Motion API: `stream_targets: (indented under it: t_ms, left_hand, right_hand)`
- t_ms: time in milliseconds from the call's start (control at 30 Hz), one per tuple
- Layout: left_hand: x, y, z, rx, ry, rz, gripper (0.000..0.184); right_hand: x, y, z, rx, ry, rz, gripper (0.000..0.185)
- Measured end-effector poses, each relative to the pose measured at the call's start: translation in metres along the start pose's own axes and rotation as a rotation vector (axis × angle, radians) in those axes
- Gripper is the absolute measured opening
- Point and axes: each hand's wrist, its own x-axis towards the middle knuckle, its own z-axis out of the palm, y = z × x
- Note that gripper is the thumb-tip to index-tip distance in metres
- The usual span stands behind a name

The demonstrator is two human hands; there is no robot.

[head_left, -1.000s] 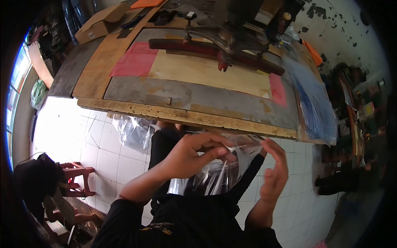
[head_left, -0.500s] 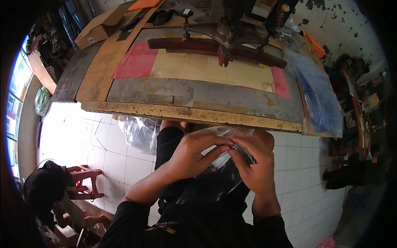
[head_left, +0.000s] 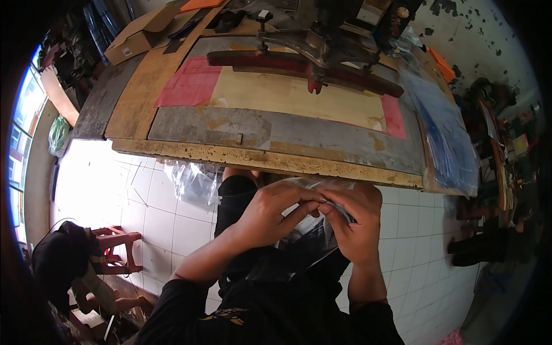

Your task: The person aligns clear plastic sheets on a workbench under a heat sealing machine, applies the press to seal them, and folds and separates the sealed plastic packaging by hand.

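Note:
Over my lap lies a clear plastic sheet or bag (head_left: 307,238), its lower part hanging between my thighs. My left hand (head_left: 279,210) pinches its upper edge between thumb and fingers. Right beside it my right hand (head_left: 351,221) pinches the same plastic, the fingertips of both hands almost touching. The exact spot gripped is partly hidden by my fingers. Both hands are just below the front edge of the wooden workbench (head_left: 270,165).
On the bench stands a press with a long dark-red bar (head_left: 259,62) over a yellow sheet (head_left: 293,96) with pink ends. Blue-clear plastic sheets (head_left: 445,138) lie at right, a cardboard box (head_left: 141,35) at left. Another person (head_left: 66,259) sits by a red stool (head_left: 118,250) at lower left.
My hands stay pinched on the plastic in nearly the same place. The view has shifted very slightly, and the hanging plastic has changed its folds a little.

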Motion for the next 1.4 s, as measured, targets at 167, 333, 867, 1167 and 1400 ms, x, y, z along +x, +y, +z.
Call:
stream_targets:
  t_ms: [167,333,867,1167,1400]
  left_hand:
    - [0.001,-0.002,0.003,0.002,0.019,0.015,0.016]
    - [0.002,-0.004,0.002,0.015,-0.021,0.007,0.017]
    - [-0.041,-0.018,-0.011,0.145,0.084,-0.401,0.077]
    - [-0.055,-0.012,-0.040,0.252,0.137,-0.491,0.031]
    - [-0.034,0.003,-0.067,0.362,0.072,-0.322,0.016]
  right_hand:
    - [-0.001,0.003,0.001,-0.098,0.021,-0.042,0.032]
    - [-0.001,0.002,-0.001,-0.130,0.027,-0.056,0.035]
    - [-0.003,0.007,-0.021,-0.149,0.188,0.071,0.022]
    - [0.005,0.004,-0.041,-0.169,0.025,0.149,0.014]
    - [0.007,0.022,-0.045,-0.167,0.079,0.016,0.014]
